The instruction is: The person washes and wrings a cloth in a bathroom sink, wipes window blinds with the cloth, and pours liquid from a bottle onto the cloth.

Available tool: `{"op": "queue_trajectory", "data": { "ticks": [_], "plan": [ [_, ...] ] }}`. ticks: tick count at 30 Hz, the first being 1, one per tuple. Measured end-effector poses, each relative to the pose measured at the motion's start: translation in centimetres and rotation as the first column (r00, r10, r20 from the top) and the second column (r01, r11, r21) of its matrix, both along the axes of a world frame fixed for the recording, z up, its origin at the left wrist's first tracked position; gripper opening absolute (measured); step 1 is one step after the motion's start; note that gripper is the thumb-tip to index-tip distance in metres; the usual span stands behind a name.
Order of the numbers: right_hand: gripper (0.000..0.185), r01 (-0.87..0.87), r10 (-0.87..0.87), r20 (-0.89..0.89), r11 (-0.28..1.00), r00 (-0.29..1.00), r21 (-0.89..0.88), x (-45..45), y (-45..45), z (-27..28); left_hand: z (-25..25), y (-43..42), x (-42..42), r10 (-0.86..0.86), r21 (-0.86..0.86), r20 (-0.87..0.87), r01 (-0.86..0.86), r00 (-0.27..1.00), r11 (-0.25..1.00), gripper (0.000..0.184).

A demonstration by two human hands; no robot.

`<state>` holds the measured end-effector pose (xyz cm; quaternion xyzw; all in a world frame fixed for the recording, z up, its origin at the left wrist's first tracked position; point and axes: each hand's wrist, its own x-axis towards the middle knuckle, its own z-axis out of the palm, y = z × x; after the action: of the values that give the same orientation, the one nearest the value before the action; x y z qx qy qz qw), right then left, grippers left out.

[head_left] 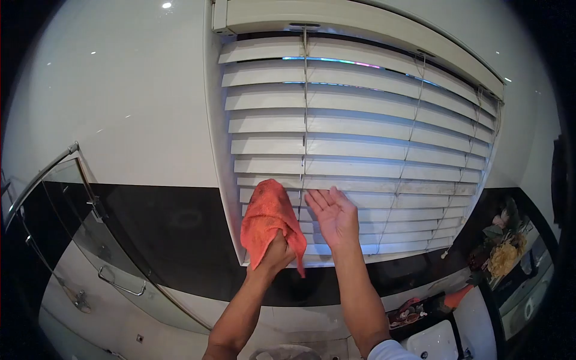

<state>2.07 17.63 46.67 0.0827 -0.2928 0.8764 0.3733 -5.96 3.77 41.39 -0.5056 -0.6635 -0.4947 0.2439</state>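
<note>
My left hand [277,254] is closed on a red cloth [269,210], which drapes over the fingers and hangs down on the right side. The cloth lies against the lower left slats of a white window blind [354,149], though whether it presses on them I cannot tell. My right hand [333,217] is just right of the cloth, at the lower slats. Its palm is turned toward me, the fingers are stretched out, and nothing is in it. The cloth hides part of my left hand and the slats behind.
A glass shower door [120,264] with a metal handle stands at left. Pull cords [414,120] cross the slats. At lower right are a white sink [433,341], an orange item [458,296] and yellow flowers [507,255]. A black tile band [174,231] runs along the wall.
</note>
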Motion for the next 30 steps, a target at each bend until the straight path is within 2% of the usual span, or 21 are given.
{"op": "queue_trajectory", "data": {
  "ticks": [2,3,4,6,7,9,12,14,15,16,18,19,20,21,22,23,24,25,27,28,30],
  "plan": [
    [0.032,-0.074,0.070,-0.068,0.995,0.995,-0.061,-1.4,0.3,0.3,2.0,0.2,0.7,0.008,-0.088,-0.024,-0.010,1.000,0.996,0.054],
    [0.035,-0.078,0.076,-0.085,0.997,0.993,-0.027,-2.1,0.4,0.4,2.3,1.1,0.6,0.045,0.032,-0.155,-0.040,0.987,0.999,0.046],
    [0.039,-0.081,0.082,-0.103,0.997,0.991,0.009,-2.8,0.7,0.3,2.6,1.5,0.6,0.049,0.035,-0.159,-0.044,0.986,0.998,0.046],
    [0.040,-0.021,0.022,-0.018,0.999,1.000,0.032,-3.3,1.0,0.0,4.3,2.2,0.5,-0.091,-0.015,-0.211,0.090,0.973,0.996,0.043],
    [0.036,0.017,-0.020,0.046,0.999,0.999,0.051,-2.8,1.0,0.1,5.2,2.1,0.6,-0.022,-0.027,-0.271,0.015,0.962,1.000,0.036],
    [0.032,0.053,-0.061,0.112,0.996,0.992,0.073,-2.2,0.5,0.6,5.0,2.4,-1.0,0.065,-0.036,-0.210,-0.074,0.976,0.997,0.033],
    [0.036,0.024,-0.023,0.021,1.000,1.000,-0.020,-2.6,0.2,0.8,4.7,3.3,-3.3,0.151,0.041,-0.084,-0.148,0.985,0.988,0.025],
    [0.035,0.195,-0.198,0.045,0.979,0.979,0.059,-3.5,0.3,0.3,5.5,3.5,-2.1,0.242,0.021,-0.345,-0.251,0.907,0.968,0.021],
    [0.035,0.188,-0.191,0.051,0.980,0.980,0.059,-3.5,0.3,0.2,5.7,3.9,-1.8,0.131,0.091,-0.402,-0.103,0.906,0.990,0.019],
    [0.035,0.184,-0.188,0.071,0.982,0.980,0.050,-3.3,0.5,0.2,5.4,3.6,-2.3,0.140,0.092,-0.395,-0.112,0.908,0.989,0.019],
    [0.035,0.187,-0.190,0.093,0.981,0.977,0.043,-2.6,0.3,0.5,4.8,3.2,-2.9,0.112,-0.201,-0.210,-0.155,0.971,0.967,0.035],
    [0.035,0.124,-0.123,0.083,0.992,0.989,-0.004,-1.8,0.0,0.9,4.1,3.0,-2.8,0.271,0.055,-0.428,-0.275,0.862,0.960,0.034],
    [0.036,0.058,-0.054,0.068,0.997,0.996,-0.051,-1.6,-0.1,1.1,3.3,3.3,-3.6,0.269,0.057,-0.432,-0.271,0.861,0.961,0.034],
    [0.036,0.060,-0.056,0.066,0.997,0.996,-0.052,-1.7,-0.1,1.1,1.9,3.9,-5.3,0.156,0.050,-0.106,-0.152,0.982,0.987,0.036],
    [0.036,0.071,-0.067,0.076,0.996,0.995,-0.050,-2.0,-0.2,1.1,0.4,4.6,-6.6,0.016,0.080,0.234,-0.036,0.972,0.996,0.039],
    [0.036,0.080,-0.075,0.086,0.996,0.993,-0.046,-2.2,-0.3,0.9,-1.0,4.9,-7.3,0.104,-0.067,0.253,-0.090,0.962,0.994,0.035],
    [0.036,0.074,-0.069,0.089,0.996,0.994,-0.046,-2.5,0.1,0.6,0.1,4.2,-6.0,0.110,-0.068,0.256,-0.096,0.960,0.993,0.035],
    [0.037,0.059,-0.056,0.120,0.998,0.991,-0.018,-3.0,0.8,-0.1,2.3,3.0,-3.5,0.115,-0.183,-0.033,-0.119,0.993,0.976,0.037],
    [0.038,0.024,-0.028,0.104,0.999,0.994,0.035,-2.8,0.9,-0.2,3.1,2.5,-2.1,0.088,-0.155,-0.335,-0.147,0.938,0.977,0.034],
    [0.038,0.021,-0.025,0.107,0.999,0.994,0.038,-2.4,0.5,0.2,3.1,2.4,-2.6,0.092,-0.152,-0.333,-0.150,0.939,0.977,0.034],
    [0.039,0.071,-0.068,0.078,0.997,0.995,-0.032,-1.6,-0.3,0.9,3.7,2.1,-4.6,-0.046,-0.131,0.191,0.072,0.981,0.989,0.034]
  ]
}}
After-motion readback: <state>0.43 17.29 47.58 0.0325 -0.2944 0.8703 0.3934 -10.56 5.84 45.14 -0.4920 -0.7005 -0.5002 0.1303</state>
